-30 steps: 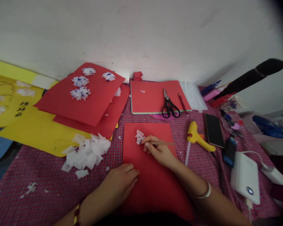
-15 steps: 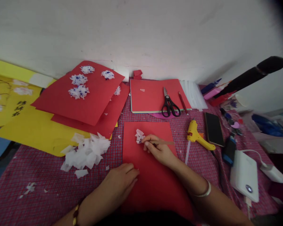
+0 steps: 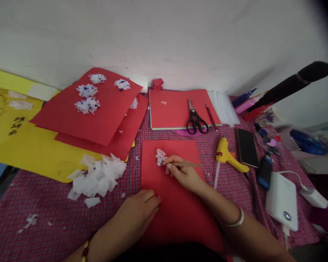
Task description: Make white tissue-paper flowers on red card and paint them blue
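Note:
A red sheet [image 3: 169,185] lies in front of me with a small crumpled white paper flower [image 3: 160,157] near its top. My right hand [image 3: 180,174] pinches a thin brown stick [image 3: 190,165], its tip at the flower's right edge. My left hand [image 3: 140,209] rests on the sheet's left edge with its fingers together and curled; nothing shows in it. Left of the sheet is a pile of white paper pieces [image 3: 100,176]. Purple-dotted white flowers [image 3: 88,105] sit on another red sheet [image 3: 106,116] at the upper left.
Black-handled scissors [image 3: 196,122] and a red pencil [image 3: 211,117] lie on a paper stack [image 3: 169,111]. To the right are a yellow glue gun [image 3: 229,156], a phone [image 3: 247,148] and a white power bank [image 3: 282,200]. Yellow sheets [image 3: 43,156] lie at the left, before a wall [image 3: 153,40].
The view has shifted slightly, so the things on the table appear a little further left. Both hands keep nearly the same places, and the stick's tip remains at the flower.

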The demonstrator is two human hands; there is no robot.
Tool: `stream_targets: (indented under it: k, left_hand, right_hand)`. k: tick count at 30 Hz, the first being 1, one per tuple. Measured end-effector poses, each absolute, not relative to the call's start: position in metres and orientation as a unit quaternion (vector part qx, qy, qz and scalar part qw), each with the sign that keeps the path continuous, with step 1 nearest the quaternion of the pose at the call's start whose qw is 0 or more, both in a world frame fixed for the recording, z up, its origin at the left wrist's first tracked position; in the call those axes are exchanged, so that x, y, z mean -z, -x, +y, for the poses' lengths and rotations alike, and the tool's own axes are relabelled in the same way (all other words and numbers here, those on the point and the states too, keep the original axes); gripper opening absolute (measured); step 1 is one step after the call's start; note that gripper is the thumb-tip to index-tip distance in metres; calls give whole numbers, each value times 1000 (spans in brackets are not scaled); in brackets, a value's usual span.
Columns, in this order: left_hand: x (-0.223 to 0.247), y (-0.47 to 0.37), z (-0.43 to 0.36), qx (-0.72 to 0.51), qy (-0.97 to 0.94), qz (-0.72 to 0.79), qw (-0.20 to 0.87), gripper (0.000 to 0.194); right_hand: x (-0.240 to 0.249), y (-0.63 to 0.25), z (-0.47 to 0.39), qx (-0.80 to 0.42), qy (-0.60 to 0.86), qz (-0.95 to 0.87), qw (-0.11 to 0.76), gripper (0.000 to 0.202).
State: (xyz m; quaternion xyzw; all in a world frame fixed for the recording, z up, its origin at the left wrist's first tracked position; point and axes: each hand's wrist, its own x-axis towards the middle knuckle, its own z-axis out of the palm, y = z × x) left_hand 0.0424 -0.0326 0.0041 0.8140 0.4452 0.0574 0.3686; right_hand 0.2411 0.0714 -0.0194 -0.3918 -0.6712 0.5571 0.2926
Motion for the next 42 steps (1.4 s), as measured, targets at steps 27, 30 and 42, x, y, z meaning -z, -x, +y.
stream_targets:
  k: [27,30,42]
  left_hand:
    - [-3,-43,-32,-64,-825,447,340,30]
    - [-2,-43,-32,-63,-825,447,342,28]
    - [-2,-42,-33,-66,-824,436,357,30]
  right_hand:
    - [14,-239,72,-535,393,-686,297,18]
    - [14,-239,72,-535,390,-687,300,17]
    - [15,-239,72,-533,394,-689,293,19]
